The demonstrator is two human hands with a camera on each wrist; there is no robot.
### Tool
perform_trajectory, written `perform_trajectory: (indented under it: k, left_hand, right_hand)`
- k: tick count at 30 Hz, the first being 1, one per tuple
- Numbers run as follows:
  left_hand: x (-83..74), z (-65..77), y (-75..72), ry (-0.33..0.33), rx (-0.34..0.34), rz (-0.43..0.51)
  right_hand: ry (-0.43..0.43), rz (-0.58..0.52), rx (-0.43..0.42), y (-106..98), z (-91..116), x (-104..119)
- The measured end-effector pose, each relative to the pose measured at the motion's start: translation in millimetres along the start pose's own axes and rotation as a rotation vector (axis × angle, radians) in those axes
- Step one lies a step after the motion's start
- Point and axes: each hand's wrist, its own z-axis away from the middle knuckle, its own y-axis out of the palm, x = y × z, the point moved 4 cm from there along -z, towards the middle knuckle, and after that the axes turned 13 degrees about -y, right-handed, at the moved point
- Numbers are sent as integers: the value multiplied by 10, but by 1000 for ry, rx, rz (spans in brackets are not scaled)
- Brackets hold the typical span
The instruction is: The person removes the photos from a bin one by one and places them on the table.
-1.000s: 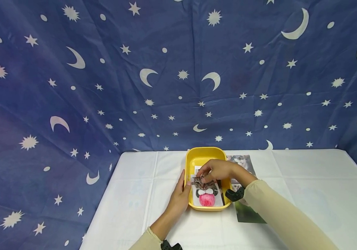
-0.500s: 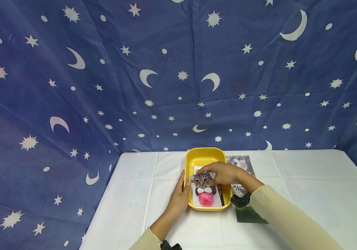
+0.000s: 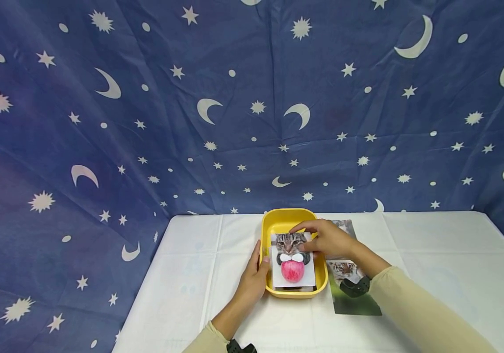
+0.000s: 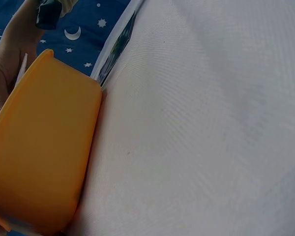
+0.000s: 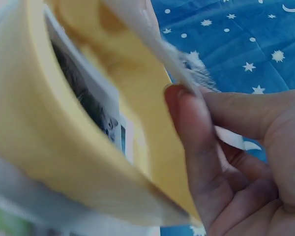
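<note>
A picture card (image 3: 292, 270) with a tabby cat's face above a fluffy pink ball is tilted up over the yellow bin (image 3: 289, 214). My right hand (image 3: 331, 239) pinches its upper right edge between thumb and fingers; the right wrist view shows the card (image 5: 179, 64) nearly edge-on at the right hand (image 5: 246, 152). More photo cards (image 5: 83, 83) lie inside the bin, partly hidden under the held one. At the bin's left side, my left hand (image 3: 252, 279) grips the wall, its thumb at the rim and its fingers along the outside.
Just right of the bin lie animal photos, among them a tiger picture (image 3: 344, 268), partly covered by my right arm. A white cloth (image 3: 437, 274) covers the table. Behind it hangs a blue curtain (image 3: 234, 122) with moons and stars.
My right hand has moved right along the card's top to its right edge. The cat card has lifted and shifted toward the far end of the bin. The left hand has stayed put.
</note>
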Motion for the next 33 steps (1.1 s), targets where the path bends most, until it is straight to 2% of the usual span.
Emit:
perform_trajectory:
  k: [4,8,16,24,33]
  left_hand:
    - [-7,2,6,17,-4,5]
    - [-16,0,8,27,-2,23]
    - [-17,8,6,12,7,43]
    - [-20,-5,22,2,15,36]
    - [-1,10,15,-4,13,34]
  right_hand:
    - [-28,-74,-29,-102,115,-26]
    - [-29,-101,-64,-217,261,-101]
    - [14,-48,-132,-511,582,-374]
    - [37,-4,-177,-922,1034,-564]
    - [131,147,-193,-1235,1562,-910]
